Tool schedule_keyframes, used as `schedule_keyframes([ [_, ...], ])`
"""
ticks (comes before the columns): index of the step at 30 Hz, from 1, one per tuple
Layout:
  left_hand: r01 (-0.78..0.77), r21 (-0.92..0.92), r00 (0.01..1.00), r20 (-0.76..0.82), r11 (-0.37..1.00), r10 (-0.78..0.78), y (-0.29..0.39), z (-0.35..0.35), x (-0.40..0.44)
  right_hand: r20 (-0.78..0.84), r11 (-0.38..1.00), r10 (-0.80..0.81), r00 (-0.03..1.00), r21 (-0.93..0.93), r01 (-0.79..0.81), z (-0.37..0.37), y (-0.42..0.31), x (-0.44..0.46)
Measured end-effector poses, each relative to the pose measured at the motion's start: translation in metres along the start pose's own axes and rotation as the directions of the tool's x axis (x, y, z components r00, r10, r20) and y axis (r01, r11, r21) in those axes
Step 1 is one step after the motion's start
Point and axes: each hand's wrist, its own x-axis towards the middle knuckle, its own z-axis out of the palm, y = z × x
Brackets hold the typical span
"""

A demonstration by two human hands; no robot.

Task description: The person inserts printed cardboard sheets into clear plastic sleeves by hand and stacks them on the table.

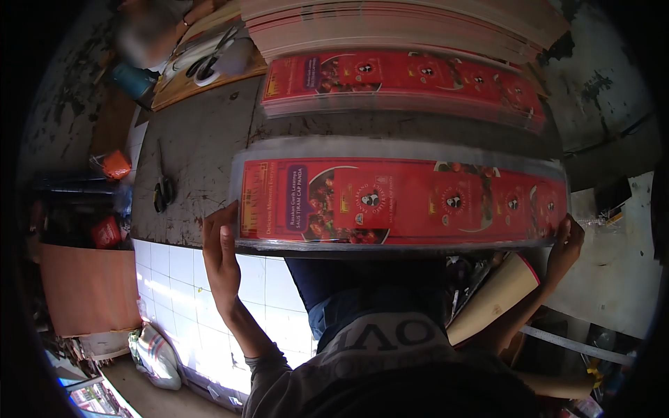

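Observation:
A long red printed banner (411, 202) with food pictures lies under clear plastic along the near side of the dark table; whether it is one sheet or a stack I cannot tell. My left hand (221, 244) grips its left end at the near corner, thumb along the edge. At the opposite end, my right hand (568, 240) is closed around the near right corner, with some fingers hidden. Behind it lies a thick stack of similar red printed sheets (404, 76), apart from both hands.
Black scissors (162, 188) rest on the table (195, 139) at the left. A tall pile of pale boards or sheets (404, 28) stands at the back. Another pair of scissors (202, 66) lies on a wooden board, near another person (146, 31). A rolled tan sheet (495, 299) leans beside my lap.

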Motion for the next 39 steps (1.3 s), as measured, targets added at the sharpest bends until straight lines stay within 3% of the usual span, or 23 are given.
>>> schedule_keyframes([
  [3, -0.006, 0.005, 1.0, 0.004, 1.0, 0.006, 0.0, -0.003, 0.003, -0.002, 0.998, -0.059, 0.998, 0.007, 0.059, -0.001, 0.001, 0.001],
  [5, -0.021, 0.051, 1.0, 0.017, 0.998, 0.02, 0.0, -0.004, 0.003, 0.035, 0.977, 0.121, 0.992, 0.172, -0.125, -0.007, -0.002, 0.003],
  [9, -0.004, 0.056, 1.0, 0.013, 0.998, 0.003, 0.002, -0.002, -0.001, 0.032, 0.92, 0.119, 0.992, 0.372, -0.123, -0.012, 0.002, 0.015],
  [11, 0.026, 0.033, 1.0, 0.002, 0.999, -0.026, 0.003, -0.001, -0.002, 0.109, 0.624, 0.366, 0.924, 0.708, -0.33, -0.016, -0.016, 0.015],
  [12, 0.009, 0.047, 1.0, -0.009, 0.999, -0.009, 0.001, 0.001, -0.002, 0.109, 0.623, 0.364, 0.925, 0.71, -0.329, -0.014, -0.014, 0.017],
  [14, -0.007, 0.063, 1.0, -0.022, 0.998, 0.009, 0.001, 0.001, -0.002, 0.096, 0.384, 0.424, 0.901, 0.881, -0.275, -0.008, -0.008, 0.018],
  [18, 0.023, -0.057, 1.0, -0.013, 0.998, -0.024, 0.002, 0.0, 0.001, 0.065, 0.321, 0.429, 0.901, 0.921, -0.22, -0.004, -0.006, 0.014],
  [20, 0.035, -0.099, 0.999, -0.012, 0.994, -0.036, 0.003, 0.0, 0.002, 0.035, 0.287, 0.336, 0.941, 0.948, -0.138, -0.002, 0.005, 0.012],
  [24, 0.085, -0.205, 0.996, 0.023, 0.975, -0.082, -0.003, 0.001, 0.002, 0.026, 0.238, 0.3, 0.954, 0.966, -0.101, 0.001, 0.003, 0.008],
  [29, 0.125, -0.389, 0.991, 0.085, 0.913, -0.1, 0.007, 0.0, 0.0, 0.099, 0.019, 0.169, 0.981, 0.994, -0.104, 0.008, 0.028, -0.001],
  [32, 0.028, -0.304, 1.0, -0.005, 0.952, -0.031, 0.012, 0.002, 0.001, 0.137, 0.054, 0.199, 0.97, 0.987, -0.151, 0.005, 0.018, 0.003],
  [34, 0.203, -0.241, 0.978, 0.097, 0.949, -0.185, 0.012, -0.003, 0.0, 0.191, 0.119, 0.235, 0.953, 0.967, -0.224, 0.003, 0.015, 0.009],
  [35, 0.201, -0.241, 0.978, 0.097, 0.949, -0.182, 0.015, -0.004, 0.002, 0.245, 0.18, 0.273, 0.93, 0.937, -0.3, 0.003, 0.013, 0.012],
  [39, 0.084, -0.274, 0.996, -0.008, 0.958, -0.09, 0.014, -0.005, 0.007, 0.326, 0.289, 0.268, 0.907, 0.871, -0.398, -0.003, 0.0, 0.021],
])
